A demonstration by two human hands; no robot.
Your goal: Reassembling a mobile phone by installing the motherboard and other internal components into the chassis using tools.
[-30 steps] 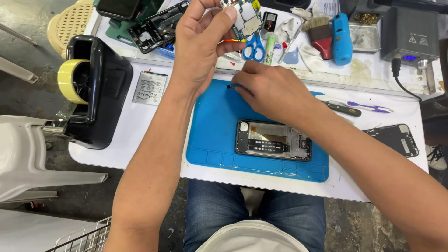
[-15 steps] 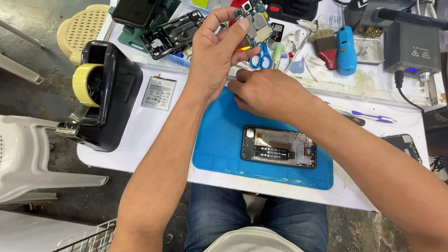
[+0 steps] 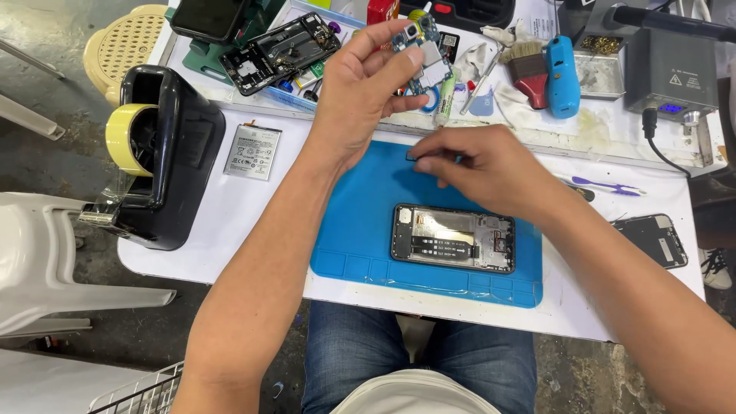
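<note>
My left hand is raised above the table and pinches a small phone circuit board between thumb and fingers. My right hand hovers low over the blue work mat, fingertips pinched on a tiny dark part. An opened phone frame lies flat on the mat just below my right hand, its inner parts facing up.
A black tape dispenser with a yellow roll stands at the left, a loose phone battery beside it. Another opened phone, a brush, a blue tool and a grey station line the back. A cracked screen lies at right.
My left hand has lifted the circuit board up and turned it. My right hand slid right along the mat's far edge, staying pinched.
</note>
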